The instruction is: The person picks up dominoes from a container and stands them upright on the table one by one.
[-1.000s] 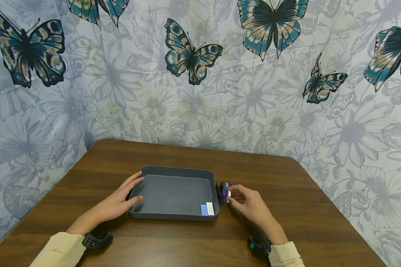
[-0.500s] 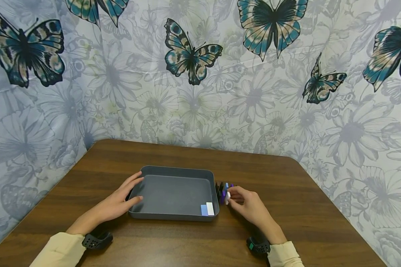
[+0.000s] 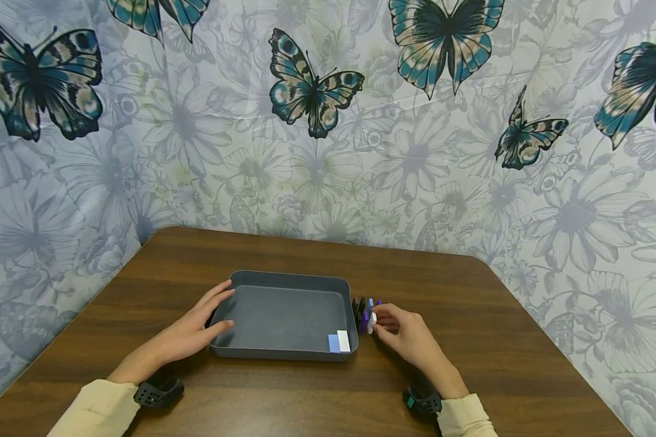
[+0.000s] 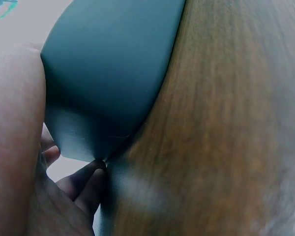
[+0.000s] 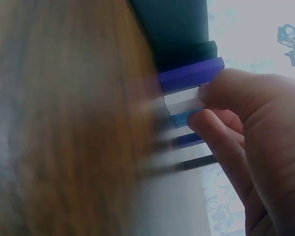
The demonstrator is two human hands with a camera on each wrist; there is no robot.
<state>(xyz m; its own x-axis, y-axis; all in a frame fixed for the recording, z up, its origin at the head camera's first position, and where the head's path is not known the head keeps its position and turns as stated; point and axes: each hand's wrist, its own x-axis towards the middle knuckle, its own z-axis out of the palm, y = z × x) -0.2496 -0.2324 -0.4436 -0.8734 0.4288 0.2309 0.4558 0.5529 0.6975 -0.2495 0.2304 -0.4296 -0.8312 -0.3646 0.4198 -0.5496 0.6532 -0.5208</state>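
Note:
A dark grey rectangular tray (image 3: 281, 354) sits on the table. My left hand (image 3: 191, 332) rests at its left side, fingers spread over the rim and thumb reaching across it; the left wrist view shows other fingertips against the outer wall (image 4: 108, 88). Beyond the tray's right side, my right hand (image 3: 410, 337) pinches a small white block (image 5: 182, 102) between thumb and fingertips. A purple block (image 5: 191, 74) stands right beside it, with a light blue block (image 5: 183, 119) on the other side. Inside the tray's front right corner lie a white piece (image 3: 343, 341) and a blue piece (image 3: 334, 344).
Dark blocks (image 3: 359, 311) stand against the tray's right wall. Another purple block (image 5: 189, 140) and a dark block (image 5: 199, 162) stand behind. The brown wooden table (image 3: 284, 400) meets a butterfly-patterned backdrop (image 3: 317, 182) at its far edge.
The right hand and the white block have shifted very slightly left, toward the purple block. The left hand and the tray stay in place.

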